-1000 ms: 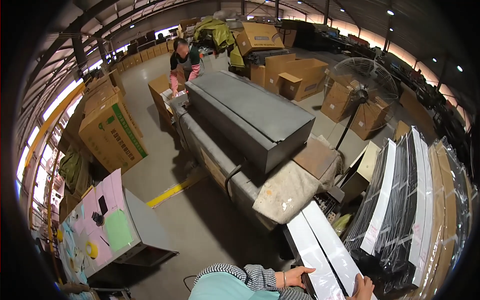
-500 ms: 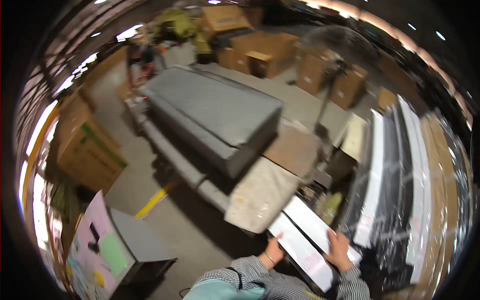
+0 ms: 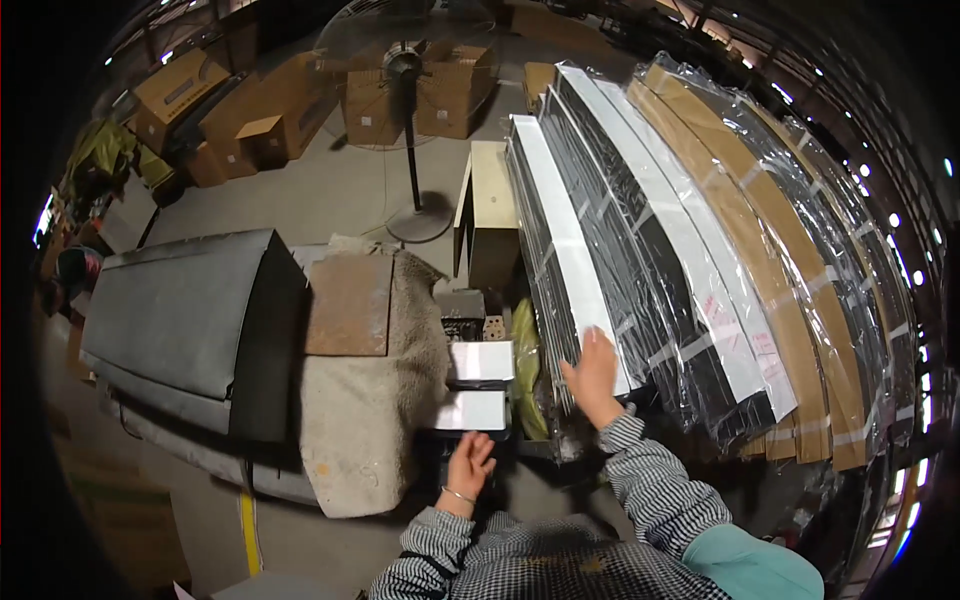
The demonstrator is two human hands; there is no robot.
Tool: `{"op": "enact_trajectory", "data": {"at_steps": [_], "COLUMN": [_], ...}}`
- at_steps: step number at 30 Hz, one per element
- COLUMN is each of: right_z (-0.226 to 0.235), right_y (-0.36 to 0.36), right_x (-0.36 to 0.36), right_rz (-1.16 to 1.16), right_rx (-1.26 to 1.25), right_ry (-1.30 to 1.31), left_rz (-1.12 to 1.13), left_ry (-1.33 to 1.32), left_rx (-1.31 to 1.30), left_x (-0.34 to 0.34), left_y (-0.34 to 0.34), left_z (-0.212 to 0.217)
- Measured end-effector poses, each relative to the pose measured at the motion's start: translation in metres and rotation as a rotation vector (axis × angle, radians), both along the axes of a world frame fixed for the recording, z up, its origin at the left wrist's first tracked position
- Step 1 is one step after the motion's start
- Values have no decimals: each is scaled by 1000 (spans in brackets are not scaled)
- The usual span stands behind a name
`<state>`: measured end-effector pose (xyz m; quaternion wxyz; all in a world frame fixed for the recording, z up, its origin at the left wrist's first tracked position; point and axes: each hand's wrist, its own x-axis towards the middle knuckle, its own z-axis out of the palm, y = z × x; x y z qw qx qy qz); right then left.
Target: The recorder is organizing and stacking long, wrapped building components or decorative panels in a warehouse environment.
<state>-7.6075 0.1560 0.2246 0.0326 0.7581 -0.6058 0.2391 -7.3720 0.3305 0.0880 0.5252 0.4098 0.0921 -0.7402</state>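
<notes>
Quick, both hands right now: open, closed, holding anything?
Left hand: open, fingers loosely curled, holding nothing, just below the white panel end.
Right hand: open, flat on the stacked long panels.

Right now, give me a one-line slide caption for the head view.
Right hand flat on a stack of plastic-wrapped long panels, left hand open just below two white panel ends, beside a cloth-covered bench.

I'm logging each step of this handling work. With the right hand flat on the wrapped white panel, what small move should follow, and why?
Probably curl the right hand around the near end of the white panel to get a grip: the palm lies open on it, gripping nothing. The left hand hangs empty just below the small white pieces.
</notes>
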Motion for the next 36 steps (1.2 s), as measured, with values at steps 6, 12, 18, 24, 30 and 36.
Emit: {"op": "enact_trajectory", "data": {"at_steps": [6, 12, 18, 24, 30, 36], "right_z": [-19, 38, -17, -85, -70, -76], "right_y": [38, 126, 60, 39, 175, 227], "right_x": [-48, 16, -34, -20, -52, -76], "right_rz": [-173, 35, -25, -199, -153, -432], "right_rx": [300, 556, 292, 420, 385, 560], "right_ry": [95, 44, -140, 63, -116, -82], "left_rz": [-303, -395, -349, -235, -167, -128], "left_ry": [-172, -323, -313, -429, -380, -352], "left_rx": [-233, -311, -386, -405, -375, -395], "left_x": [-58, -38, -26, -26, -35, -117], "left_y": [-88, -201, -164, -104, -83, -25], "left_z": [52, 41, 35, 24, 12, -4]}}
